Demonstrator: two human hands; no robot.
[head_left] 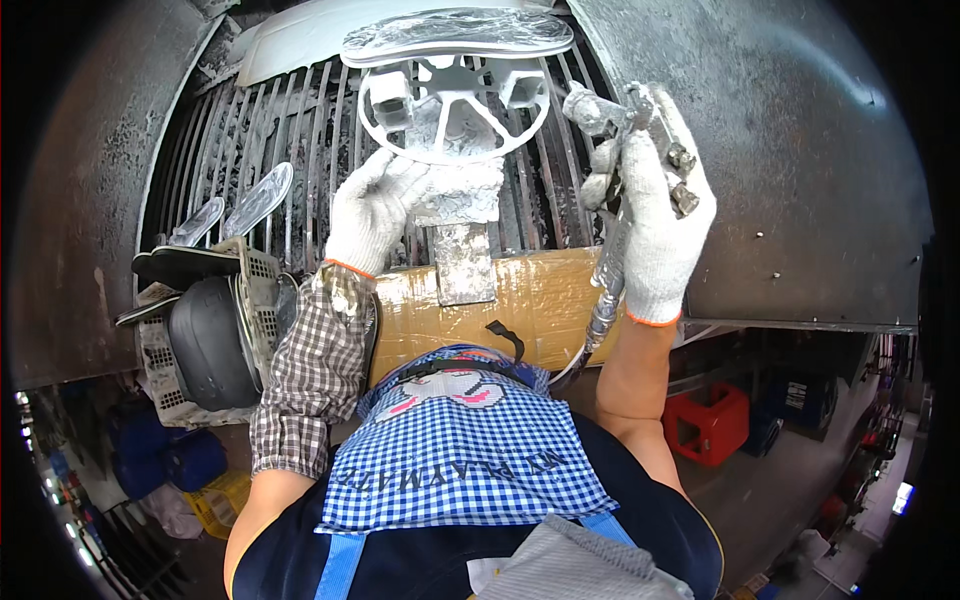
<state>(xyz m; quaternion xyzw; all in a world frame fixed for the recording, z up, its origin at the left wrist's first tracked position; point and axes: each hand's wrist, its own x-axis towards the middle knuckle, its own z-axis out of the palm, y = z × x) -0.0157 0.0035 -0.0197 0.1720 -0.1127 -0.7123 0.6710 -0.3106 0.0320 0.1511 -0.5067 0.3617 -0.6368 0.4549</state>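
Note:
My right hand [662,205], in a white knit glove, is closed around a spray gun [598,112] coated in pale residue. Its hose [606,300] runs down beside my wrist. My left hand [375,205], gloved too, is at the near left rim of a white spoked wheel [457,157]; its fingers are stretched out, thumb apart. Two square blocks stand on the wheel. A long rounded piece with a shiny, film-like surface [458,36] lies above them. Below the wheel is a crusted support [462,195] with a metal plate [466,262].
Dark metal walls [780,180] rise on both sides of a slatted grate [300,130]. Two shiny oval pieces [258,200] stand at left, above a crate [180,400] of black molded parts [210,345]. A tape-covered board [550,290] lies before me; a red stool [706,425] is lower right.

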